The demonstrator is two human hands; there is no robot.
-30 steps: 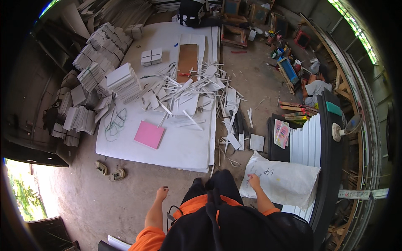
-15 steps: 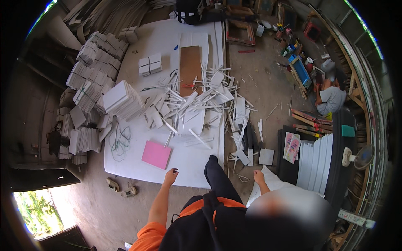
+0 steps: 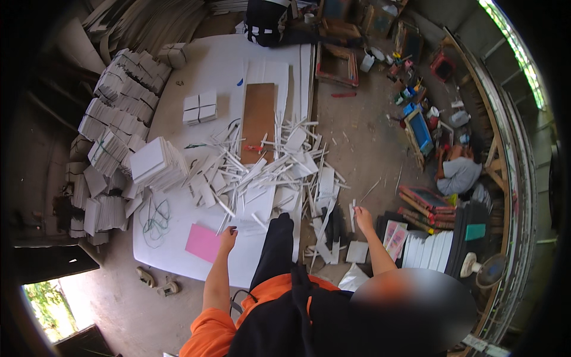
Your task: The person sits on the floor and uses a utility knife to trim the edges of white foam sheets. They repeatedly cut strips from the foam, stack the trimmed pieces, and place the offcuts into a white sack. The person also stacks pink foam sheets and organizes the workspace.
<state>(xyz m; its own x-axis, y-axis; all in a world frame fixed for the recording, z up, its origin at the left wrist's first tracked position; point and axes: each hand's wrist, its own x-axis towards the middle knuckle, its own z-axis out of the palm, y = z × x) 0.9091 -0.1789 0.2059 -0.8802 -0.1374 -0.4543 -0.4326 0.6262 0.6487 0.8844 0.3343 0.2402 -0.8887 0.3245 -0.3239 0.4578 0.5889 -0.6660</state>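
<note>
My left hand (image 3: 228,238) hangs over the white sheeted surface, beside the right edge of a pink rectangular sheet (image 3: 203,243). Its fingers are loosely bent and slightly apart, with nothing visible in them. Out to the right, my right hand (image 3: 363,219) is raised above the floor, close in view to a white strip (image 3: 352,215) lying there. That hand's fingers are also loosely bent, and I see nothing held. My dark-clad leg (image 3: 273,250) reaches forward onto the sheet's near edge. Ahead lies a tangled heap of white strips and offcuts (image 3: 256,178).
Tied bundles of white board (image 3: 119,119) are stacked at the left. A brown board (image 3: 258,113) lies beyond the heap. One person in grey (image 3: 461,175) crouches at the right near frames and paint pots; another in black (image 3: 264,24) is at the far end. A fan (image 3: 491,271) stands right.
My view has shifted forward and slightly right. My right hand has risen and reached farther forward, while my left hand stays beside the pink sheet. My leg extends farther over the white surface.
</note>
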